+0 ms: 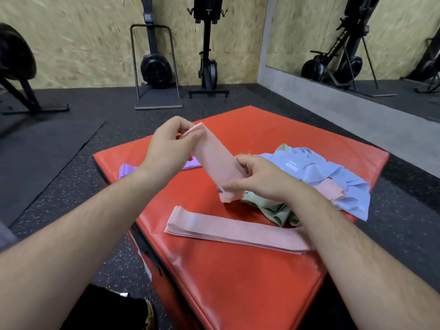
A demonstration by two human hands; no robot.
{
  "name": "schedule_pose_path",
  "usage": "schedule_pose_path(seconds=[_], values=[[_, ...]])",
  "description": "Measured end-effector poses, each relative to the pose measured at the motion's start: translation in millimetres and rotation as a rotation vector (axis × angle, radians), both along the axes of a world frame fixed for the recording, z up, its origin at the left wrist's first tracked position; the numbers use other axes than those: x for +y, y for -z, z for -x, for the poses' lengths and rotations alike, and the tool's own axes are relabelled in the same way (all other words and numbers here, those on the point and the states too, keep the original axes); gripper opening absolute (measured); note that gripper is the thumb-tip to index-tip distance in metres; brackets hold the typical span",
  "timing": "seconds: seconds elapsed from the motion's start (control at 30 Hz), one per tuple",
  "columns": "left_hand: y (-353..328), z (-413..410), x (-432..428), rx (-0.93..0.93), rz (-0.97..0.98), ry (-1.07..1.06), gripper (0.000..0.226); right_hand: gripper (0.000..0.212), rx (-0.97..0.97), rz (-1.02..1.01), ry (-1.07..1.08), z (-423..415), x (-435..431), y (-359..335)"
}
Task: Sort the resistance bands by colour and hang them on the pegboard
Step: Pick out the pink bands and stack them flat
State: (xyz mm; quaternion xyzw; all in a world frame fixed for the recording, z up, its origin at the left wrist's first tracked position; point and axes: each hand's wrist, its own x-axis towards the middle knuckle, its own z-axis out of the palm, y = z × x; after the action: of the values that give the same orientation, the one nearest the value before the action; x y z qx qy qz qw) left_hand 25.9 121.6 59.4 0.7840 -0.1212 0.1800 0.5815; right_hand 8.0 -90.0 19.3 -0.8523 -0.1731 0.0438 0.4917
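Head view: fingers of your left hand [171,144] and right hand [259,179] pinch a pink band [214,160] by its ends above the red mat [238,287] — likely mid-sort; next, lay it flat on the pink stack [238,232].

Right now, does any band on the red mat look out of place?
Yes. A stray pink band lies tangled in the blue heap on the right, apart from the neat pink pile in front.

The person's left hand [171,148], right hand [259,177] and haired forearms [78,225] are bare, with a grey sleeve [5,236] at left, and black legwear [107,310] and an olive-edged shoe [150,315] below.
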Motion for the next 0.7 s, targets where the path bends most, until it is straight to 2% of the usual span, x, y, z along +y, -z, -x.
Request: schedule_pose_path(seconds=[0.2, 0.27, 0.37, 0.5, 0.7], values=[[3, -16, 32, 0.078, 0.244, -0.113, 0.012, 0.025, 0.045, 0.288, 0.037, 20, -40, -17], [8, -19, 42, 0.142, 0.241, -0.106, 0.012, 0.026, 0.126, 0.273, 0.050, 31, -57, -21], [21, -16, 49, 0.257, 0.120, -0.052, 0.012, 0.023, 0.238, 0.233, 0.035, 46, -77, -23], [38, -6, 50, 0.381, -0.050, 0.010, 0.016, 0.012, 0.228, 0.225, 0.126, 61, -91, -9], [65, 13, 50, 0.368, -0.471, 0.040, 0.014, 0.009, 0.191, 0.359, 0.202, 66, -102, 14]])
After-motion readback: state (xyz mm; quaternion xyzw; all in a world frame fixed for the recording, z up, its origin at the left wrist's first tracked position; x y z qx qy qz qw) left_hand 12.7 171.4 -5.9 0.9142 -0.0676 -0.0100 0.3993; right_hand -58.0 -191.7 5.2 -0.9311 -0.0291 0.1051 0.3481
